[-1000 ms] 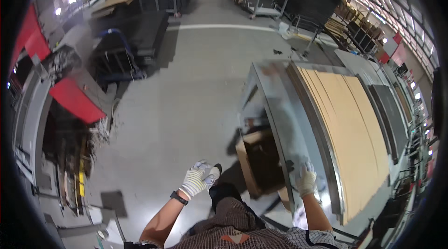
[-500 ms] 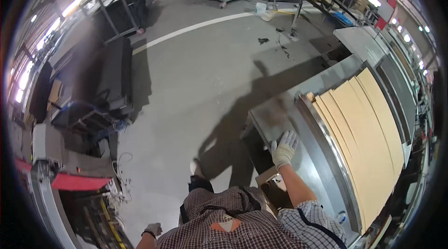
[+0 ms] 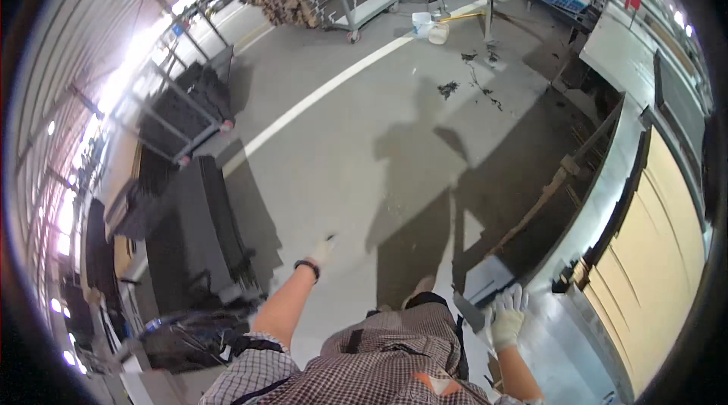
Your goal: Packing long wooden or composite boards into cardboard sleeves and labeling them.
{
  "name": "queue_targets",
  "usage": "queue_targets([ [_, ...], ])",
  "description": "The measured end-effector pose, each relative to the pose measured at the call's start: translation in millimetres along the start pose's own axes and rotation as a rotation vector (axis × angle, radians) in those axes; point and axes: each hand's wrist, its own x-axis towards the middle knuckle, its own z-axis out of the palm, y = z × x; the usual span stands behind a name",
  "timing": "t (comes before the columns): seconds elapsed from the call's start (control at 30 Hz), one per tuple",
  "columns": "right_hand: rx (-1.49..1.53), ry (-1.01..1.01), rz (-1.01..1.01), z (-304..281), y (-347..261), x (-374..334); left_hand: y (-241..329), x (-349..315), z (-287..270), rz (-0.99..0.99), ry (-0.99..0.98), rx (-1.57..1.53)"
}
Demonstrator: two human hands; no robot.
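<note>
Wide fisheye view of a factory workshop: a grey concrete floor [image 3: 318, 155] fills the middle, crossed by a white painted line [image 3: 318, 99]. A metal worktable [image 3: 565, 318] curves along the right of the frame, bearing a stack of pale tan sheets [image 3: 658, 242] at far right. A stack of dark boards [image 3: 182, 230] lies at the left, and a wheeled metal rack [image 3: 373, 7] stands at upper centre. The person's gloved right hand [image 3: 509, 320], lower right, has its fingers spread, palm down, at the table's edge; contact is unclear. The gloved left hand [image 3: 321, 252], lower centre-left, hangs over the floor, too blurred to tell whether its fingers are spread or together; neither hand visibly holds anything. Compared with half a second ago, the view has turned, the table sits further right and the left hand has swung forward, which suggests walking rather than handling the sheets. Smallest are a white bucket [image 3: 422, 23], upper centre, and black scraps [image 3: 449, 89] below it
</note>
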Motion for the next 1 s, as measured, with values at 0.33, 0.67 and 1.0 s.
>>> queue_targets([
  [0.33,0.173,-0.22,0.27,16,5,110,233,109,181,0.414,-0.862,0.635],
  [0.67,0.391,-0.643,0.806,159,152,290,375,242,328,0.467,-1.69,1.092],
  [1.0,0.644,-0.678,1.435,301,365,333,382,359,418,-0.388,-1.959,0.804],
])
